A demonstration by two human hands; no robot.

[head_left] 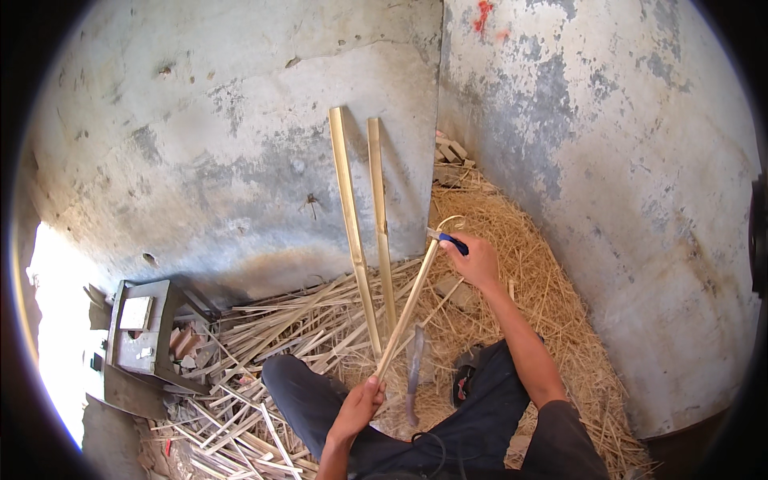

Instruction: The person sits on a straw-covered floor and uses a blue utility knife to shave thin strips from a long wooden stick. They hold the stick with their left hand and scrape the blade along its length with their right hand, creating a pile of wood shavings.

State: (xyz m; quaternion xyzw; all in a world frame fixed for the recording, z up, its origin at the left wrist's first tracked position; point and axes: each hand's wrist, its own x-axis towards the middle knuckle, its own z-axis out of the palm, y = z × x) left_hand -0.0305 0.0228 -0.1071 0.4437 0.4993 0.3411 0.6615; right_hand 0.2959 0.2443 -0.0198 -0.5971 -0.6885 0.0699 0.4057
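- A dark box-shaped stand [166, 320] is at the far left, against the stained wall [240, 96].
- A loose pile of split strips [240, 436] spreads over the floor beside it, lying at many angles.
- A long leaning strip [346, 184] rises in front of the wall, slightly tilted.
- The left hand [360, 406] is closed around the lower end of the pale strip, above the person's lap.
- A shorter leaning strip [376, 172] stands just right of the long one.
- The pale strip [410, 308] slants up and rightward from the left hand to the right.
- A long tool [414, 364] with a greyish upper part lies between the legs.
- The blue-handled knife [458, 244] meets the pale strip's upper end, beside a thin curled shaving [452, 218].
- The right hand [478, 262] is wrapped around the knife's handle.
- A heap of straw-coloured shavings [552, 320] covers the floor rightward, up to the peeling right-hand wall [656, 176].
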